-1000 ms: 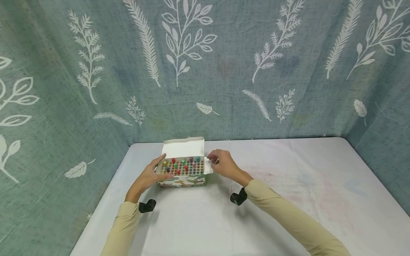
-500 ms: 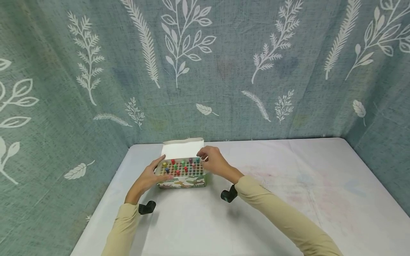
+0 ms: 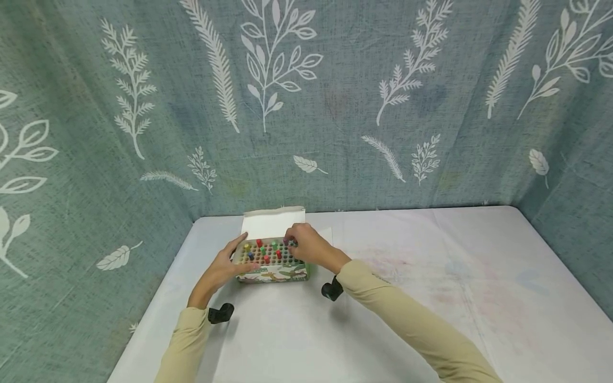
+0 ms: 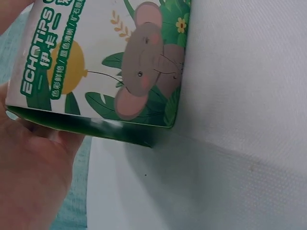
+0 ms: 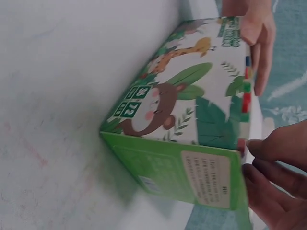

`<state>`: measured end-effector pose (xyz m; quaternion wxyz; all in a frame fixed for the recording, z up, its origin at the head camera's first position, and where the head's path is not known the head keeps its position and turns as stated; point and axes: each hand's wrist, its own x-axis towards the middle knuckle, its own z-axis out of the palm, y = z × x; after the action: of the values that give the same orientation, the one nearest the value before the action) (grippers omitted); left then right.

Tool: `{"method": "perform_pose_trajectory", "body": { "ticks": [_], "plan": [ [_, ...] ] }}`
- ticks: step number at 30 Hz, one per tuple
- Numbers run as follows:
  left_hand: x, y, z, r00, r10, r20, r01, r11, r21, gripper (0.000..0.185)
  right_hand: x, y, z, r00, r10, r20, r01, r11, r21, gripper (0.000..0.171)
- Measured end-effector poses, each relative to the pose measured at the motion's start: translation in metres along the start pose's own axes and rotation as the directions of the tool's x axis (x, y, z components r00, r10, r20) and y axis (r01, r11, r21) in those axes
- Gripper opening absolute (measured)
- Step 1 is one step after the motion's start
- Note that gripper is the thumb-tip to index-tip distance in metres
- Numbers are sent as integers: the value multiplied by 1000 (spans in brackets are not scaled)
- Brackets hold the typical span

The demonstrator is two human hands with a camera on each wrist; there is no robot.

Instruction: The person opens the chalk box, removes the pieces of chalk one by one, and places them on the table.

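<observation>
Two hands work a light, thin-walled cardboard box (image 3: 272,261) near the table's (image 3: 431,298) far-left corner: the left hand (image 3: 225,266) steadies its left end with straight fingers, best held low, while the right hand (image 3: 306,247) pinches small colourful pegs (image 3: 268,250) inside.

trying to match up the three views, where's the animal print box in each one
Head: the box sits at lower centre-left, lid open, between both hands.
Left wrist: it fills the upper left, elephant side showing.
Right wrist: it fills centre-right, monkey side showing.
Shared landmark: the white table.
</observation>
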<state>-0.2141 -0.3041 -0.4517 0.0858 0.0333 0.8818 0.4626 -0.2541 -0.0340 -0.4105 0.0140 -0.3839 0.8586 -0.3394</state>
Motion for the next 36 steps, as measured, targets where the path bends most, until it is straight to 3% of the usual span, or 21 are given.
{"method": "perform_pose_trajectory", "body": {
  "ticks": [10,36],
  "plan": [
    [-3,-2,5,1000,22,-7,-22,997,-73,95,0,6,11,999,-46,29,49,994,-97,14],
    [-2,0,3,1000,3,-8,-4,999,-44,91,6,6,11,992,-110,-56,99,982,-160,23]
  ]
}}
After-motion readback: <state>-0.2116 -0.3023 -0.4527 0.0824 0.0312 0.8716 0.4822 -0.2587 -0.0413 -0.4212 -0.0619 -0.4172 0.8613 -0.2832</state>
